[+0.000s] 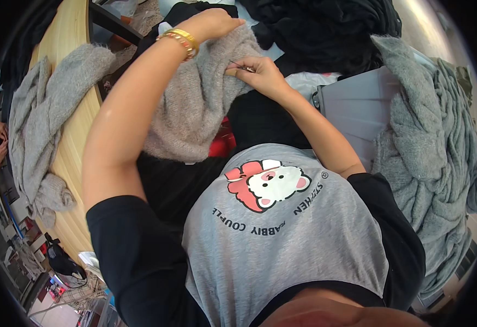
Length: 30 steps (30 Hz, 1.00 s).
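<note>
A fuzzy grey-beige knit garment (pixel 189 103) hangs in folds over my lap. Up at its far edge my left hand (pixel 214 24) grips the knit, with the fingers closed and the arm stretched forward. My right hand (pixel 264 77) pinches a thin metal tool (pixel 245 68) with a slim tip, close against the knit surface. The tool's exact kind is too small to make out, as fingers cover part of it.
On the left, a light wooden table (pixel 77 125) carries another grey knit piece (pixel 58 120). A grey plastic bin (pixel 353 103) stands right, beside a heap of grey knits (pixel 424 147). Black fabric (pixel 325 32) is piled ahead. Another person's hands (pixel 1 139) show at far left.
</note>
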### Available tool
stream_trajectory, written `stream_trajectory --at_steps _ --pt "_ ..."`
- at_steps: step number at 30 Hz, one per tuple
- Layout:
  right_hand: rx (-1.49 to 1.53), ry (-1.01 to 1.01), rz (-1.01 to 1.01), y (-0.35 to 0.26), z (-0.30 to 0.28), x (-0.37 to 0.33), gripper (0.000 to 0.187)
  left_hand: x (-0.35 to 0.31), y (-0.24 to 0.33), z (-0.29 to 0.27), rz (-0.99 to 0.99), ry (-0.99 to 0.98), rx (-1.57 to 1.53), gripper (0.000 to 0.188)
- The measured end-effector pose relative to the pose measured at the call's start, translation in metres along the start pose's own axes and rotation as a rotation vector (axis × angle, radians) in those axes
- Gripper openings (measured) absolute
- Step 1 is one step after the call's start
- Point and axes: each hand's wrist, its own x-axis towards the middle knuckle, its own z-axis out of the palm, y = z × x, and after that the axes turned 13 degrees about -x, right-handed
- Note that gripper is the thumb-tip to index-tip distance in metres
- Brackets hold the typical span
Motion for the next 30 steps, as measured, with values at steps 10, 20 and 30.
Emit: stream_trajectory --at_steps 10,20,30 --pt "0.099 -0.092 -0.052 0.003 -0.014 -0.032 0.039 0.088 -0.013 0.033 -0.083 0.018 -0.616 0.034" --pt "-0.056 -0.064 0.024 0.016 -0.013 -0.04 0.035 0.053 0.048 0.037 -0.21 0.055 0.217 0.06" --pt "0.071 -0.02 -0.114 0.009 -0.031 -0.045 0.038 0.031 0.046 -0.026 0.197 0.156 -1.201 0.019"
